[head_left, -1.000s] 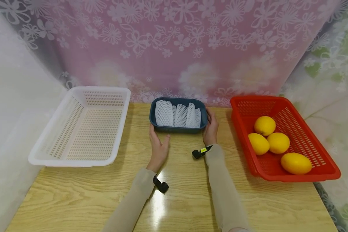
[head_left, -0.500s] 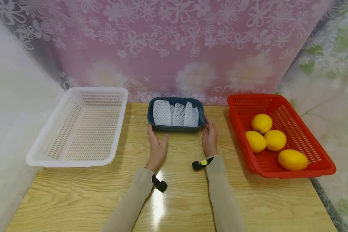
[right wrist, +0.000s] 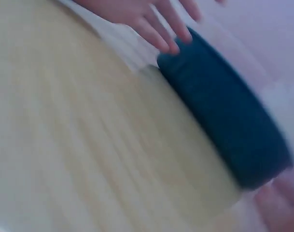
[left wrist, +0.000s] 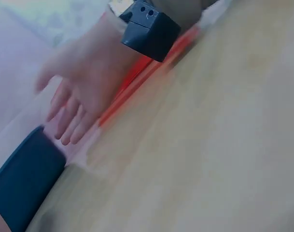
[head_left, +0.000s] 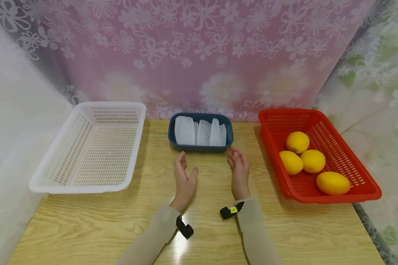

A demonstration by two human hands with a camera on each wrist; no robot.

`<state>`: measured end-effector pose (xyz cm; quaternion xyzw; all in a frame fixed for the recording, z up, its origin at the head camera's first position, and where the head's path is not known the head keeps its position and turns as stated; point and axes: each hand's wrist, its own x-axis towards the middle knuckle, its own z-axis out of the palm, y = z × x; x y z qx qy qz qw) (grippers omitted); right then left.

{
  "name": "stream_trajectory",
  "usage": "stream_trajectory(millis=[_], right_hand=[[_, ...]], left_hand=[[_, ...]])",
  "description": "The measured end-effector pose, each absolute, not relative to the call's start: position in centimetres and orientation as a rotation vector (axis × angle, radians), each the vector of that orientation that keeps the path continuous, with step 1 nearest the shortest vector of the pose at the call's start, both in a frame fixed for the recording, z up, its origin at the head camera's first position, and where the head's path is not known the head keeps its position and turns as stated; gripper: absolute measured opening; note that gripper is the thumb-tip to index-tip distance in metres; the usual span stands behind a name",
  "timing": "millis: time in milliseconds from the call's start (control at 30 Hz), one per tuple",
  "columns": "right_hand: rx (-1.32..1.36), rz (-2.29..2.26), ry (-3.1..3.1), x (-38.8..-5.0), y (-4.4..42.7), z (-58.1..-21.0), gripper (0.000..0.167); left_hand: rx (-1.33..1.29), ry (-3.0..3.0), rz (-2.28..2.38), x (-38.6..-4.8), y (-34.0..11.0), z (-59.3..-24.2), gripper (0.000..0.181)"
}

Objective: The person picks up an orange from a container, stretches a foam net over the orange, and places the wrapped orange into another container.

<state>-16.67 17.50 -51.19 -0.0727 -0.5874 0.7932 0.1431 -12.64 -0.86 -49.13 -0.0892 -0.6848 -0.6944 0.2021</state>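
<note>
White mesh sleeves [head_left: 203, 133] are nestled in the blue container [head_left: 200, 148], set toward the tabletop's [head_left: 86, 228] far edge; close in front, left hand [head_left: 185, 181] and right hand [head_left: 240, 172] are held loose, ungripping.

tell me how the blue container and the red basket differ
The blue container is smaller than the red basket. The container looks smooth-sided, the basket slotted. The container holds white mesh sleeves, while the basket holds four yellow fruits. Both are open-topped with rounded corners.

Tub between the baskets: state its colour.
The tub is dark blue, clearest in the head view.
</note>
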Motion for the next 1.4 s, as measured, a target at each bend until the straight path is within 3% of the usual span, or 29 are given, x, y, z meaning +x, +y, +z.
stream_trajectory(millis=[133, 233, 367, 533, 867, 1200, 1400], right_hand=[[-0.196, 2.014, -2.067, -13.9, 17.8, -48.1, 0.039], [-0.017, 1.848, -2.202, -11.9, 19.2, -44.9, 0.040], [0.194, 1.561, -2.335, -10.2, 22.7, -40.0, 0.041], [0.184, 1.089, -2.606, -10.2, 28.7, -36.5, 0.039], [0.101, 0.703, -3.141, -13.7, 37.5, -37.7, 0.065], [0.193, 0.731, -3.240, -14.9, 38.8, -40.2, 0.073], [0.281, 0.686, -3.203, -15.1, 38.8, -41.6, 0.068]], left_hand=[[-0.312, -2.002, -2.052, -10.6, -0.4, -49.6, 0.064], [-0.360, -2.106, -2.118, -9.1, -0.2, -50.6, 0.069], [-0.417, -2.234, -2.116, -8.0, -0.3, -52.2, 0.074], [-0.444, -2.268, -2.099, -7.3, -0.6, -52.5, 0.076], [-0.582, -2.266, -2.075, -10.0, -2.4, -53.2, 0.078], [-0.585, -2.292, -2.189, -11.2, -3.8, -53.1, 0.083], [-0.592, -2.277, -2.208, -11.2, -3.6, -53.1, 0.082]])
